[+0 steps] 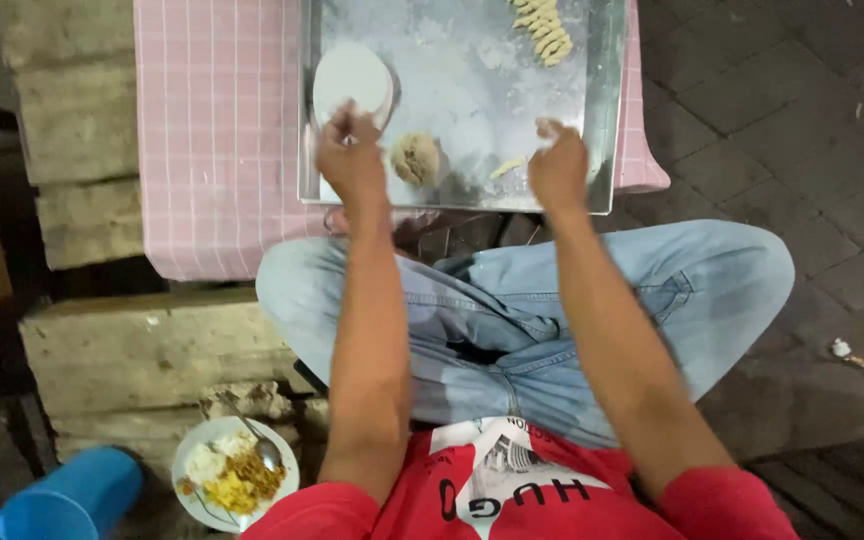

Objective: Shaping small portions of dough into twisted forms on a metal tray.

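A floured metal tray [592,110] lies on a pink checked cloth [217,130] in front of my crossed legs. My left hand [352,160] rests near the tray's front left, fingers bunched beside a small white bowl [352,80]. A lump of brown dough [415,158] sits just right of that hand. My right hand [558,165] hovers at the tray's front right, fingertips pinched and floury; whether it holds a bit of dough is unclear. A small rolled dough piece [508,166] lies between the lump and my right hand. Several shaped dough pieces [544,28] are lined up at the tray's far right.
Rough stone blocks [152,345] stand at my left. A white plate [192,460] with rice, yellow food and a spoon [257,440] sits on the ground at lower left, beside a blue plastic jug [67,495]. Dark paving [802,130] stretches to the right.
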